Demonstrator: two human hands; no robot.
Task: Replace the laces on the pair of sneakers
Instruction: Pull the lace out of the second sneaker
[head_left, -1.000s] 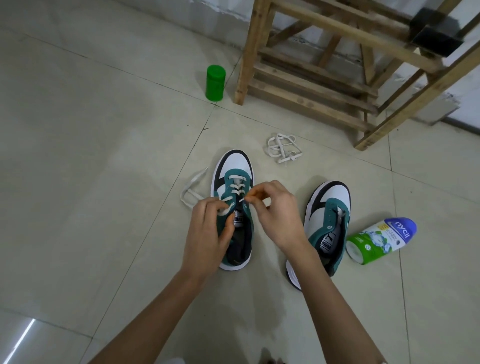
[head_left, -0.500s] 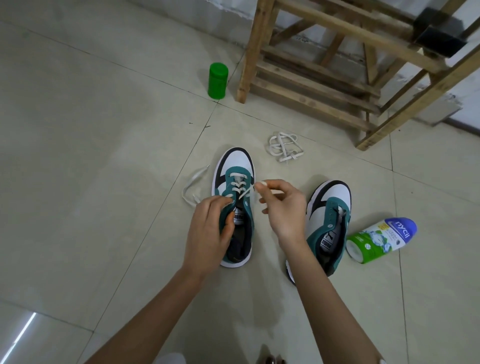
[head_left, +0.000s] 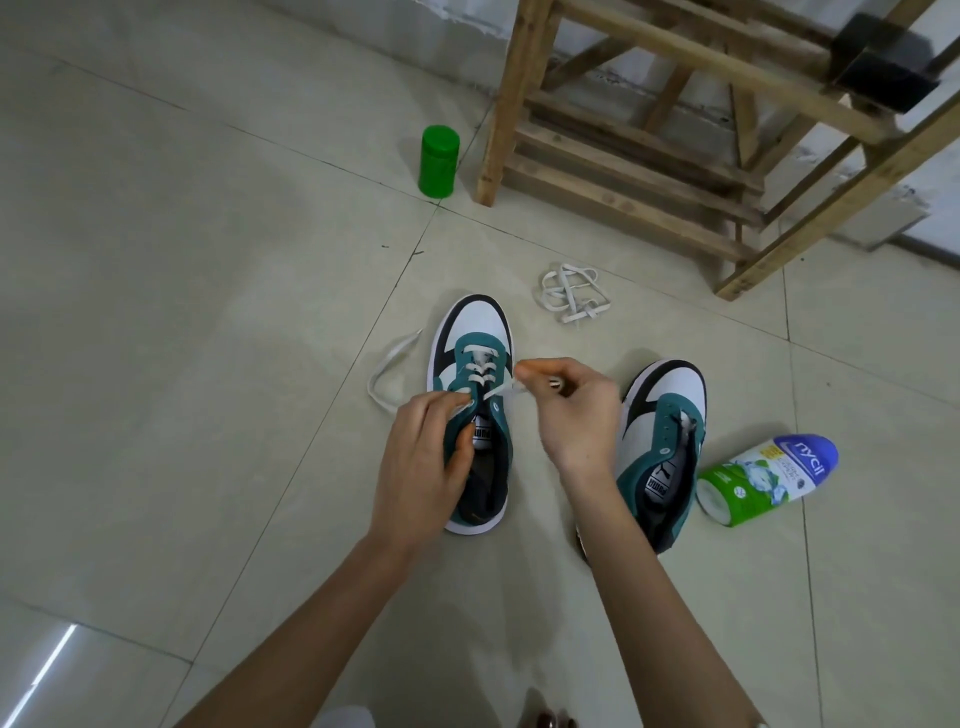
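Observation:
Two teal, white and black sneakers stand on the tiled floor. The left sneaker (head_left: 475, 358) carries a white lace (head_left: 480, 369) through its front eyelets. My left hand (head_left: 423, 462) grips that sneaker's left side near the eyelets. My right hand (head_left: 569, 410) pinches the lace's right end and holds it taut just right of the shoe. The lace's other end (head_left: 389, 366) trails on the floor to the left. The right sneaker (head_left: 660, 447) stands unlaced behind my right forearm. A bundled white lace (head_left: 571, 293) lies beyond the shoes.
A green and white bottle with a blue cap (head_left: 766, 480) lies on its side right of the right sneaker. A green canister (head_left: 439, 161) stands beside the leg of a wooden rack (head_left: 639, 156) at the back.
My right hand has moved away from the left sneaker to the right, drawing the lace end out through an eyelet. My left hand has stayed on the shoe.

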